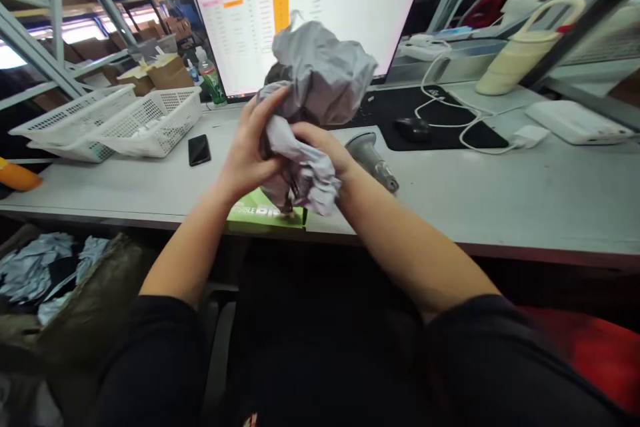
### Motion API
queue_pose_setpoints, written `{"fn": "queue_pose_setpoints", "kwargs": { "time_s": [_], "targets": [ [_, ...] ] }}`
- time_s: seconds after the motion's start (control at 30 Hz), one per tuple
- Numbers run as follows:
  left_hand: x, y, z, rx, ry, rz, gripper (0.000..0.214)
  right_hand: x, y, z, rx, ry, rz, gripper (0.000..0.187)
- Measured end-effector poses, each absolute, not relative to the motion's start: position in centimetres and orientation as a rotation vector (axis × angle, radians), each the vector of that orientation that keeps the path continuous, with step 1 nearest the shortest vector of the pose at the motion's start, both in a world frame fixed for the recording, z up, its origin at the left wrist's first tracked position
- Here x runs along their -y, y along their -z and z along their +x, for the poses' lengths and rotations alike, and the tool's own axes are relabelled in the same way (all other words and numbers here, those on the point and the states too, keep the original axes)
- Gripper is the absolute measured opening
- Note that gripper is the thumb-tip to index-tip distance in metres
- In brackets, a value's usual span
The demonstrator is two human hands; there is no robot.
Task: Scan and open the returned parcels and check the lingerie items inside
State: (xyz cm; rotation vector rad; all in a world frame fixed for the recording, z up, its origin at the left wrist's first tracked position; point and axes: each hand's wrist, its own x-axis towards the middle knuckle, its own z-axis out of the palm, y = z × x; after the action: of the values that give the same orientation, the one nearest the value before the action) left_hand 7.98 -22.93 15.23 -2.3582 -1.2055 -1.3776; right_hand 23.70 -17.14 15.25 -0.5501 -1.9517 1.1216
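Note:
A crumpled grey plastic mailing bag (320, 73) is held up in front of me above the front edge of the desk (500, 193). My left hand (253, 147) wraps round its left side with the fingers closed on the plastic. My right hand (325, 147) grips the bunched lower part from the right. Under my hands lies a flat green box (260, 212) with white lettering, partly hidden. Just right of my right wrist stands a grey handheld barcode scanner (373, 160).
A large monitor (310, 7) with a spreadsheet stands behind the bag. Two white mesh baskets (145, 120) and a black phone (199, 149) lie at left. A mouse (413, 128) on a black mat, white cables and a cream jug (520, 53) sit at right. A bin of grey bags (45, 273) is below left.

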Motion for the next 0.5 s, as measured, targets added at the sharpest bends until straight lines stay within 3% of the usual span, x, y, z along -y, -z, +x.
{"fn": "queue_pose_setpoints", "kwargs": {
  "time_s": [0.13, 0.23, 0.37, 0.43, 0.5],
  "targets": [
    [25.3, -16.2, -1.4, 1.395, 1.509, -1.878, 0.011, 19.2, -12.9, 26.1, 2.122, -0.965, -0.553, 0.050],
    [29.5, -16.4, -8.6, 1.717, 1.198, -1.543, 0.019, 20.2, -10.4, 29.5, 2.539, -0.744, -0.807, 0.033],
    [33.3, -13.5, -10.5, 2.236, 0.591, -1.562, 0.041, 20.5, -7.5, 30.9, 2.673, -0.645, -0.997, 0.036],
    [34.1, -10.9, -8.5, 2.304, 0.532, -1.713, 0.047, 20.3, -6.8, 30.7, 2.651, -0.585, -1.019, 0.038],
    [34.8, -8.2, -5.7, 2.366, 0.552, -1.975, 0.037, 20.0, -6.6, 30.6, 2.678, -0.574, -0.983, 0.037]
  ]
}}
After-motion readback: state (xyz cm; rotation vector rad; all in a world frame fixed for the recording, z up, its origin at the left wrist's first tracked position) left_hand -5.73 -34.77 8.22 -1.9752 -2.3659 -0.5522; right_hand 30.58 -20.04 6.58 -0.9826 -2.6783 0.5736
